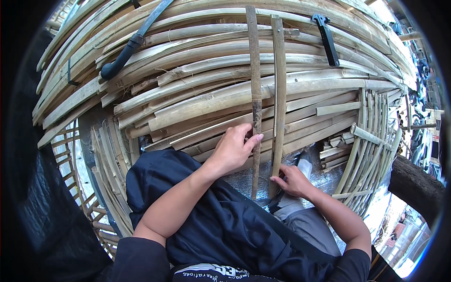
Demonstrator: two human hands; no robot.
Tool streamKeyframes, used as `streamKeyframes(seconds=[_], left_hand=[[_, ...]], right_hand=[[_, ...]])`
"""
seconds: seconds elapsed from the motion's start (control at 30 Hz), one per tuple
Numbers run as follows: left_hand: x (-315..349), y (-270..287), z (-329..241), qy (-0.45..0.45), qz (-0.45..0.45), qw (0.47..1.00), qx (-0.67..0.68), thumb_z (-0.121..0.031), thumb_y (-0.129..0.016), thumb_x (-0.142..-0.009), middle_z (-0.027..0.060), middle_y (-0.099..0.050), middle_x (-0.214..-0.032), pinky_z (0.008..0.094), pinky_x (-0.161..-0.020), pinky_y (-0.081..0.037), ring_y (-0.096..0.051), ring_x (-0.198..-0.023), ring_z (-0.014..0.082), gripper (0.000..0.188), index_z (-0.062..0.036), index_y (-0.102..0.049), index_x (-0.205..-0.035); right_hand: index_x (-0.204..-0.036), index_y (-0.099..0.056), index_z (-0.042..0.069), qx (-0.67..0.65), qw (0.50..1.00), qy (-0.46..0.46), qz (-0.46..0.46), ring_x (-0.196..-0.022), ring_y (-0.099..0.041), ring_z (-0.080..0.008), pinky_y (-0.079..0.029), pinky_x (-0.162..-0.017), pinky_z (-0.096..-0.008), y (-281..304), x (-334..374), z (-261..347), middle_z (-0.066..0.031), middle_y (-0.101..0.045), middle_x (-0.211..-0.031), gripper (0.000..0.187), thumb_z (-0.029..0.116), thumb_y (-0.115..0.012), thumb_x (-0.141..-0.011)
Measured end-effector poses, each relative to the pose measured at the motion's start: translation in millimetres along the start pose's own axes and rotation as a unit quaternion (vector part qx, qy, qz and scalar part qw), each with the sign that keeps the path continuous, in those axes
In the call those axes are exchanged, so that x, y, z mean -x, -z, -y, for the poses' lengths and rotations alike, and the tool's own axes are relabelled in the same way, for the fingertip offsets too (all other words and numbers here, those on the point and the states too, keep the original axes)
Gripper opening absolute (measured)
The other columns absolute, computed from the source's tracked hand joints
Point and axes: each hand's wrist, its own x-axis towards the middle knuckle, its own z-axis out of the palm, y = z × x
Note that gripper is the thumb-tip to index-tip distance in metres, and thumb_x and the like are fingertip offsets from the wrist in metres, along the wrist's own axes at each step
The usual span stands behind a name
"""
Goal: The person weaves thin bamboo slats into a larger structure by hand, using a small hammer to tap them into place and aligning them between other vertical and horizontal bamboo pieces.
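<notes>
Two long bamboo strips stand out nearly parallel, lying crosswise over a broad pile of split bamboo (211,101). My left hand (233,148) pinches the left one, a narrow, dark-mottled bamboo strip (254,56), between thumb and fingers a little below its middle. The paler, smoother bamboo strip (279,70) is just to its right. Around the bottom end of that pale strip my right hand (293,181) is closed, thumb on the near side; some fingers are hidden. A small gap separates the two strips.
A black-handled blade (123,55) and a hammer (327,40) with a black handle rest on the pile. At right stand a bamboo lattice (369,145), short cut pieces (336,152) and a dark log (418,185). More slats (110,174) lean at left. Dark cloth (221,221) covers my lap.
</notes>
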Motion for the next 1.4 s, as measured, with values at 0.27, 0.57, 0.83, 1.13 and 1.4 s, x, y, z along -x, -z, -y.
streamKeyframes(seconds=[0.27,0.57,0.83,1.13,1.4], left_hand=[[0,-3,2,0.010,0.016,1.000,-0.007,-0.020,-0.063,-0.103,0.0140,-0.075,-0.089,0.0344,-0.077,-0.058,-0.074,-0.085,0.0201,0.025,0.0047,-0.066,-0.104],[0,-1,-4,0.028,0.020,0.999,0.007,-0.019,-0.062,-0.104,0.0126,-0.075,-0.090,0.0333,-0.079,-0.058,-0.073,-0.087,0.0169,0.025,0.0058,-0.067,-0.105],[0,0,-2,0.042,0.008,0.998,0.050,-0.021,-0.062,-0.104,0.0089,-0.074,-0.090,0.0295,-0.077,-0.057,-0.071,-0.086,0.0129,0.026,0.0041,-0.066,-0.102],[0,0,-6,0.040,0.015,0.998,0.042,-0.022,-0.062,-0.104,0.0094,-0.074,-0.090,0.0311,-0.078,-0.059,-0.072,-0.085,0.0142,0.027,0.0046,-0.065,-0.100],[2,0,-11,0.042,0.018,0.996,0.081,-0.020,-0.063,-0.104,0.0120,-0.075,-0.092,0.0319,-0.079,-0.059,-0.072,-0.086,0.0157,0.026,0.0054,-0.066,-0.101]], right_hand=[[-0.113,-0.064,0.001,-0.009,1.000,0.020,-0.012,-0.089,-0.069,-0.0431,-0.054,-0.079,-0.0489,-1,0,-2,-0.0239,-0.072,-0.092,0.031,0.025,-0.069,-0.095],[-0.113,-0.064,0.001,-0.009,1.000,0.016,-0.011,-0.090,-0.068,-0.0443,-0.054,-0.079,-0.0497,-2,0,-4,-0.0243,-0.071,-0.093,0.032,0.026,-0.070,-0.095],[-0.108,-0.065,-0.002,-0.015,1.000,0.019,-0.007,-0.088,-0.069,-0.0432,-0.055,-0.078,-0.0459,-1,-1,-2,-0.0248,-0.071,-0.092,0.028,0.022,-0.070,-0.095],[-0.113,-0.063,0.001,-0.011,0.999,0.026,-0.014,-0.091,-0.069,-0.0439,-0.054,-0.080,-0.0502,-2,0,-6,-0.0236,-0.072,-0.093,0.033,0.028,-0.069,-0.095],[-0.113,-0.063,0.001,-0.007,0.999,0.030,-0.012,-0.091,-0.068,-0.0445,-0.053,-0.080,-0.0512,-5,-1,-12,-0.0237,-0.071,-0.092,0.034,0.030,-0.068,-0.096]])
